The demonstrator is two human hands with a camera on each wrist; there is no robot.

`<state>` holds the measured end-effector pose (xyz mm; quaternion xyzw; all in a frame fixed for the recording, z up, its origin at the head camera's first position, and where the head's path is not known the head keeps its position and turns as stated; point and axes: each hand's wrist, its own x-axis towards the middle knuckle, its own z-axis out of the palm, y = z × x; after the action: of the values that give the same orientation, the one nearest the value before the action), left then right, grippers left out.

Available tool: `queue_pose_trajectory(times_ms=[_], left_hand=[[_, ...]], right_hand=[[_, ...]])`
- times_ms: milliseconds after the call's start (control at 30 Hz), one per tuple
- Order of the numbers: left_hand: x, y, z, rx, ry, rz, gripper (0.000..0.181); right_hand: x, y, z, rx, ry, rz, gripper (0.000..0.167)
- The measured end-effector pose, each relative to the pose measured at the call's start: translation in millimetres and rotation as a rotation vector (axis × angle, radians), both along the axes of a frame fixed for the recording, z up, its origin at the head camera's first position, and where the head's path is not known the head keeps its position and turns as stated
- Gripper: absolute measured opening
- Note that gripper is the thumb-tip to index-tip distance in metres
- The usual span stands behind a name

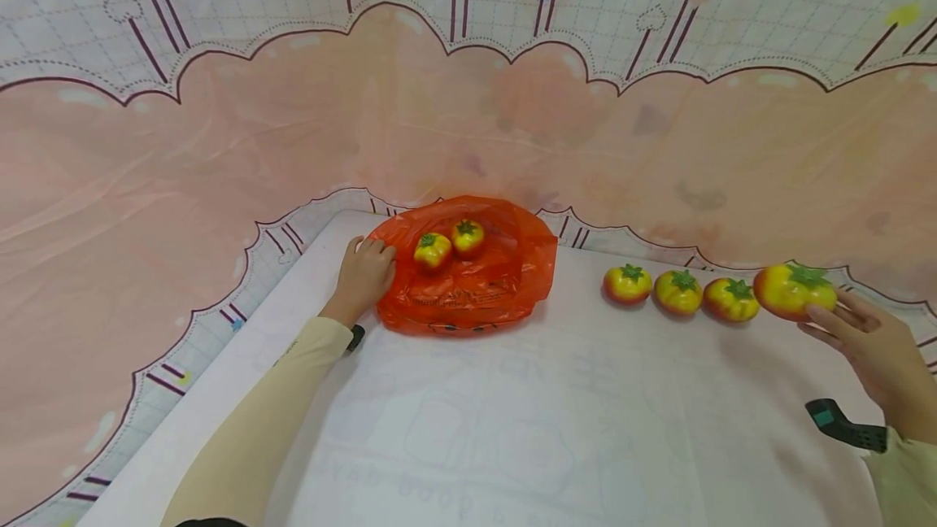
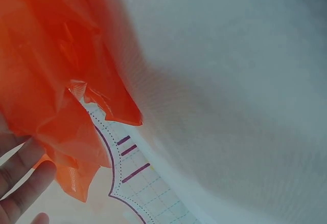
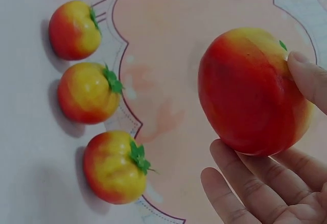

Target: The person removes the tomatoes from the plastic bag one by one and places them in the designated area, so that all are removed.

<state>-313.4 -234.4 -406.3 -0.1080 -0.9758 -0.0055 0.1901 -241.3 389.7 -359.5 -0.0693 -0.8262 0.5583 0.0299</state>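
Note:
A red plastic bag (image 1: 505,299) lies spread on the white table, with two red-and-yellow tomatoes (image 1: 433,251) showing in its far left part. My left hand (image 1: 366,271) grips the bag's left edge. In the left wrist view, several of its fingers (image 2: 30,183) show against the bag (image 2: 56,96), and its thumb is hidden. On the right, my right hand (image 1: 871,340) holds a tomato (image 1: 791,291) raised between thumb and fingers. The right wrist view shows this tomato (image 3: 250,96) large, its red underside toward the camera.
Three more tomatoes (image 1: 677,293) with green star-shaped tops stand in a row, left of the held one. A patterned pink and white cloth (image 1: 586,153) hangs behind the white table (image 1: 549,413). Dark bands (image 1: 842,425) circle both wrists.

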Motion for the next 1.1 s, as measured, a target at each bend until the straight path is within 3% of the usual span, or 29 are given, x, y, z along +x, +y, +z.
queue_pose_trajectory(times_ms=[233, 533, 800, 1100], left_hand=[[0.1, -0.2, -1.2, 0.003, -0.008, 0.008, 0.021], [-0.3, -1.0, -2.4, 0.009, 0.001, -0.001, 0.021], [-0.2, -1.7, -3.8, 0.001, 0.069, -0.039, 0.016], [1.2, -0.8, -0.8, -0.003, 0.043, -0.032, 0.017]], right_hand=[[-0.2, 4, -5.4, -0.157, 0.035, -0.008, 0.085], [1.5, 10, -10.9, -0.206, 0.061, -0.052, 0.083], [0.3, 12, -9.0, -0.247, 0.02, -0.101, 0.088], [-1.9, 13, -9.1, -0.261, 0.001, -0.14, 0.09]])
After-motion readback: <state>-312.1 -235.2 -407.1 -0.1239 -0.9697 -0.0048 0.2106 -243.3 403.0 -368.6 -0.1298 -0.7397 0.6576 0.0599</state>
